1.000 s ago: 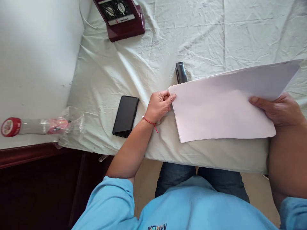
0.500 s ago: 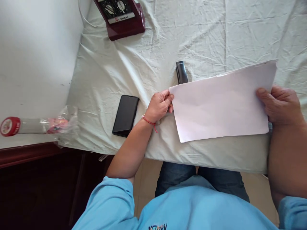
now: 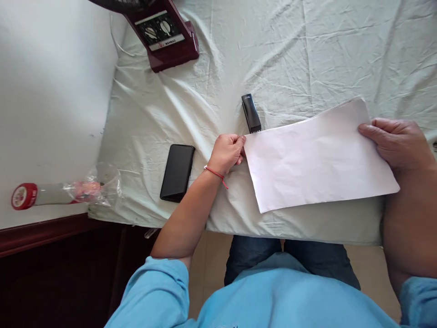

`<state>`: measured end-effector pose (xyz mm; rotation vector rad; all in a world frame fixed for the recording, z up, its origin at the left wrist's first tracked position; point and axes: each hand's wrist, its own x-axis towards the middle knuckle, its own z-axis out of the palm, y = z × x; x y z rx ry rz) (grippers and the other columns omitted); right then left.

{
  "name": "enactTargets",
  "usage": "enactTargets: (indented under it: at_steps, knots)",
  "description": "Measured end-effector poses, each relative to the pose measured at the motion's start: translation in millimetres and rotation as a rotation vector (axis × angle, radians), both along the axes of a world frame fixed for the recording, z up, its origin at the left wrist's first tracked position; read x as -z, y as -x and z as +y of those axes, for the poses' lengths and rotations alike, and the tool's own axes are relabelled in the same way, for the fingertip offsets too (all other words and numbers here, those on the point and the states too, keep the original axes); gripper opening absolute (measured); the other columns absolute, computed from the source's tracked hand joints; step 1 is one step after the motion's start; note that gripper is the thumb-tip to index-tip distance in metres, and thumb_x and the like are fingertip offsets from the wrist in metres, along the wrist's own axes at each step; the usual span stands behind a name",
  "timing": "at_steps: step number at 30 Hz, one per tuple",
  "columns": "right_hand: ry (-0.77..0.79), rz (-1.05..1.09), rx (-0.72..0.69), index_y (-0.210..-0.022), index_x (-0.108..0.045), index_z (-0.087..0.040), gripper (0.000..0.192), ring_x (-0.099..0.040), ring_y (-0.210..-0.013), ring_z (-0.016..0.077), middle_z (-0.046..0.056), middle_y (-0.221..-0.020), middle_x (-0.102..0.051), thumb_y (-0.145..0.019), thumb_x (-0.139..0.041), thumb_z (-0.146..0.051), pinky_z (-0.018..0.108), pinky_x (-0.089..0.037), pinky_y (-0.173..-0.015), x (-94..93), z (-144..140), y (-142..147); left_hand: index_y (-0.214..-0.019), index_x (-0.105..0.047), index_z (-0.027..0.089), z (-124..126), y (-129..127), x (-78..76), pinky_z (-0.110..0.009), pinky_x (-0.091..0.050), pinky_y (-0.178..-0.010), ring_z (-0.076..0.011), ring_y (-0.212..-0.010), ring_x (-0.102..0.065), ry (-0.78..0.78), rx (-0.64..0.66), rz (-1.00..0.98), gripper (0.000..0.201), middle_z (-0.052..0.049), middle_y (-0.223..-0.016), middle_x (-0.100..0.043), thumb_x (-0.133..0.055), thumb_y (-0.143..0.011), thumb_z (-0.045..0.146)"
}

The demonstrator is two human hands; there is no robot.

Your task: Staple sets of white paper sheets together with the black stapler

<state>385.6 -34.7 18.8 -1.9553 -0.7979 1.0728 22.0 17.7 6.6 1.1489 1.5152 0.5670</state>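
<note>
A white sheet of folded paper (image 3: 317, 159) lies on the pale green cloth of the table (image 3: 191, 91). My left hand (image 3: 227, 152) pinches its left corner. My right hand (image 3: 399, 143) rests flat on its right end, fingers pressing down along the edge. A black stapler (image 3: 251, 113) lies just behind the paper's left corner, partly under it. A black phone (image 3: 177, 172) lies face up to the left of my left hand.
A dark red fan base (image 3: 160, 34) with two knobs stands at the back left. A plastic-wrapped bottle with a red cap (image 3: 58, 193) lies on the white surface to the left. The table's near edge runs just above my knees.
The raised upper flap of the paper has come down flat. My right hand moved from holding the paper's right edge to pressing on top of it. The view shifted slightly.
</note>
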Motion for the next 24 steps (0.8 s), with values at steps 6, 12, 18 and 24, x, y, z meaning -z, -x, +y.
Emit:
enactTargets:
  at_steps: [6,12,18,24]
  knots:
    - [0.017,0.000,0.074,-0.080,-0.077,-0.019,0.015,-0.052,-0.048,0.0102,0.002,-0.069,-0.066,-0.073,-0.087,-0.027,0.020,-0.039,-0.036,-4.4,1,-1,-0.056,-0.055,0.016,6,-7,-4.2,-0.022,-0.024,-0.039,-0.0052,-0.032,-0.042,0.040,0.011,0.034,0.051,0.001,-0.050,-0.059,-0.056,-0.107,0.017]
    - [-0.027,0.023,0.139,-0.074,-0.076,-0.020,0.029,-0.052,-0.047,0.0116,0.002,-0.065,-0.066,-0.061,-0.098,-0.034,0.021,-0.036,-0.034,-1.2,4,-5,-0.078,-0.068,0.017,7,-5,8.5,-0.025,-0.044,-0.055,-0.0113,-0.051,-0.059,-0.207,-0.002,0.161,0.020,-0.002,-0.069,-0.075,-0.063,-0.097,0.012]
    - [-0.003,0.023,0.118,-0.075,-0.075,-0.019,0.024,-0.051,-0.047,0.0104,0.002,-0.066,-0.066,-0.068,-0.095,-0.032,0.020,-0.035,-0.035,-3.9,3,-5,-0.133,-0.076,0.024,-3,4,24.9,-0.042,-0.041,-0.132,-0.0230,-0.147,-0.064,-0.918,0.122,0.414,0.050,-0.008,-0.147,-0.076,-0.050,-0.096,0.003]
    - [0.005,0.005,0.105,-0.076,-0.074,-0.018,0.014,-0.048,-0.045,0.0090,0.002,-0.066,-0.062,-0.077,-0.086,-0.025,0.021,-0.034,-0.037,-6.3,4,-2,-0.146,-0.072,0.028,-18,2,37.9,-0.061,-0.023,-0.141,-0.0263,-0.157,-0.058,-0.900,0.352,0.544,0.062,-0.008,-0.160,-0.068,-0.048,-0.096,0.001]
